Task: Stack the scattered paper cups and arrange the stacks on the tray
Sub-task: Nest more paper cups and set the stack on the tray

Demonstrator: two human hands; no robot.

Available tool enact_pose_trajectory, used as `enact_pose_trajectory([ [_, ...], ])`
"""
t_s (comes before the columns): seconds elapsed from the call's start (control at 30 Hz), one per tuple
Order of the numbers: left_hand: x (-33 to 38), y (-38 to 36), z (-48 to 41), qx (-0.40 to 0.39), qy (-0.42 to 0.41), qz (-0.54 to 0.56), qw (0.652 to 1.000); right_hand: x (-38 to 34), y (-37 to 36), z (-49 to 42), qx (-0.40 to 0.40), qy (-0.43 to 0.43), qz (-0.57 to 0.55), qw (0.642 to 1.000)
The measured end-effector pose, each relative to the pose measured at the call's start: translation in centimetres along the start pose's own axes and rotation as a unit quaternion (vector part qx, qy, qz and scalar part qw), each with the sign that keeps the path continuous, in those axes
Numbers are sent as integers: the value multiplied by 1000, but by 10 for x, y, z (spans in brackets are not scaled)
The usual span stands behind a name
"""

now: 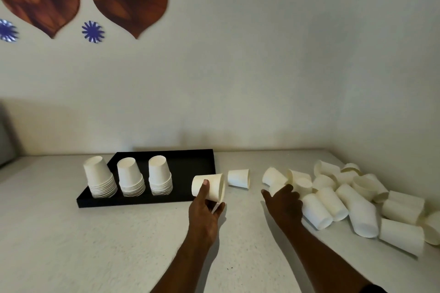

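The left hand (204, 207) grips one white paper cup (210, 185) on its side at the right edge of the black rectangular tray (190, 157), likely to begin a fourth stack beside the three inverted stacks (131, 176); the right hand (283, 202) reaches the loose cups (345, 197) toward the desk's right edge, and I cannot tell its grip.

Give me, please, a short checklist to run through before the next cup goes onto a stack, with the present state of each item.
1. Left hand holds the held cup securely: ok, thumb on its wall, fingers beneath.
2. Held cup turned like the stacks: not ok, it lies sideways, while all three stand mouth down.
3. Stacks upright on the tray: ok.
4. Free room on the tray: ok, bare floor to the right of the stacks.
5. Right hand has a cup from the pile: cannot tell, its fingers cover one at the pile's edge.
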State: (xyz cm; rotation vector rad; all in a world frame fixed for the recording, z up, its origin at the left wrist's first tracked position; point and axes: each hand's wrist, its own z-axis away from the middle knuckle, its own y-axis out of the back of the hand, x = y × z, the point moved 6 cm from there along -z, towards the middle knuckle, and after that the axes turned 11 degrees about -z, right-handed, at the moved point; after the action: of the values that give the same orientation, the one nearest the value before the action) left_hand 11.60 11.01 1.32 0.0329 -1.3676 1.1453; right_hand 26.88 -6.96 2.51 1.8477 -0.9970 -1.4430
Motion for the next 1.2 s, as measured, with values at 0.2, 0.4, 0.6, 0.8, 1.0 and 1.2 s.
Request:
enact_pose_trajectory([
  [0.2,-3,4,-16,-4,1,2,1000,0,-12,-4,-23,0,-18,1000],
  [0.4,-10,-9,-19,-5,-26,22,999,-22,-4,-4,-93,-142,-576,799],
  [0.6,-15,-29,-6,-25,-36,61,997,-59,-2,35,-132,-126,-711,679],
  [0.8,-15,-39,9,-44,-34,74,996,-79,-1,64,-144,-8,-615,775],
  [1.0,-13,-43,12,-51,-47,63,996,-84,-6,79,-202,18,-596,777],
  [1.2,-8,-41,8,-49,-43,65,996,-69,-3,51,-141,-17,-578,803],
])
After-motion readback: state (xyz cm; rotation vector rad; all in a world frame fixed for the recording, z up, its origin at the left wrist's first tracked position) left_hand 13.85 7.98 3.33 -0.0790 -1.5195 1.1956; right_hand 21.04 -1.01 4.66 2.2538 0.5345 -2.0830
